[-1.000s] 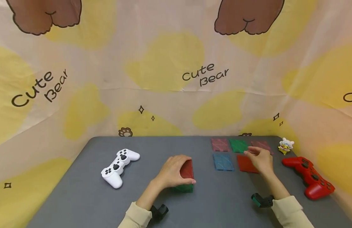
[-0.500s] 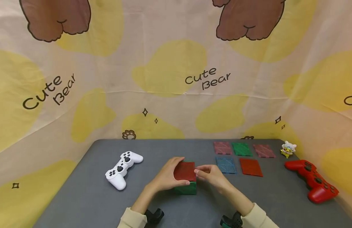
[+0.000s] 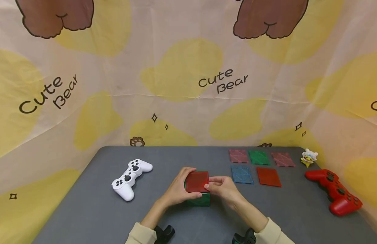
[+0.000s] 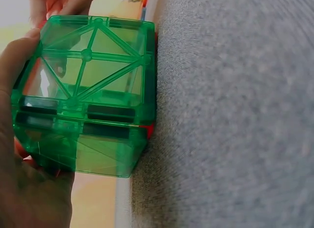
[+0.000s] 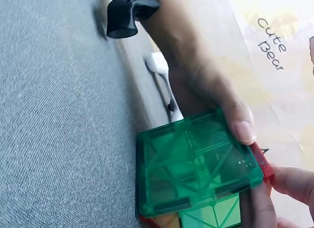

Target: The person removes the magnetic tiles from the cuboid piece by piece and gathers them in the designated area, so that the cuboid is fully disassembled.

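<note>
A small box of translucent magnetic tiles point(image 3: 200, 200) stands at the middle of the grey table, its green sides toward me. On its top lies a red magnetic tile point(image 3: 196, 181). My left hand point(image 3: 180, 189) grips the box from the left, thumb at the near side and fingers at the far side. From the right, my right hand point(image 3: 224, 190) pinches the red tile's right edge. In the left wrist view, green panels point(image 4: 88, 76) with diagonal ribs show the hollow inside. The right wrist view shows the tile's red edge point(image 5: 263, 162) along the box's rim, beside my fingertips.
Flat loose tiles lie at the back right, among them a blue tile point(image 3: 242, 174), a red tile point(image 3: 269, 177) and a green tile point(image 3: 259, 157). A white game controller point(image 3: 131, 179) lies left, a red controller point(image 3: 334, 193) far right, near a small figurine point(image 3: 308, 157).
My right hand has come left from the loose tiles to the box's right side. The red tile now shows brighter and flat across the top. My left hand has stayed around the box.
</note>
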